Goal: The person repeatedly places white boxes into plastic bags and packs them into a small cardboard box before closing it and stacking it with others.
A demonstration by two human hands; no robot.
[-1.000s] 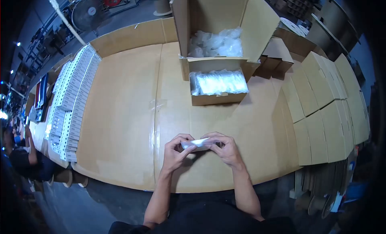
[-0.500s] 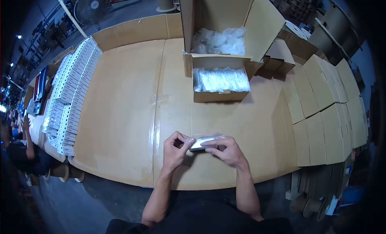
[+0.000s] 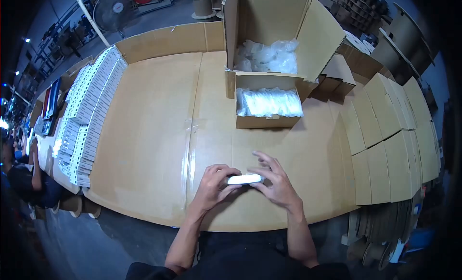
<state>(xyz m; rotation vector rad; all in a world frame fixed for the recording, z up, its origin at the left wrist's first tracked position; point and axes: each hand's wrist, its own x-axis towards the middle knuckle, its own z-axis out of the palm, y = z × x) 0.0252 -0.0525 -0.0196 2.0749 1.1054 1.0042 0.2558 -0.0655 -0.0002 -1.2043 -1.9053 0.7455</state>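
Between my hands, above the cardboard-covered table, is a small flat white item point(image 3: 244, 179) with a bright, shiny face. My left hand point(image 3: 211, 186) grips its left end between thumb and fingers. At the right end, my right hand point(image 3: 276, 186) holds it with thumb and a finger, while the upper fingers are raised off it. Whether clear plastic still surrounds the item is hard to make out. Ahead of the hands stands an open carton point(image 3: 267, 122) packed with a row of plastic-wrapped pieces point(image 3: 269, 102).
Behind that carton is a taller open box point(image 3: 269, 17) with loose clear plastic bags point(image 3: 267, 56). Stacked white boxes point(image 3: 89, 111) line the left edge. Closed brown cartons point(image 3: 385, 140) are piled at right. At far left, a person point(image 3: 31, 179) is nearby.
The item has turned so its bright face shows more. My right hand's upper fingers have lifted, and the clear film seen above the item no longer stands out. The camera view has tilted slightly.
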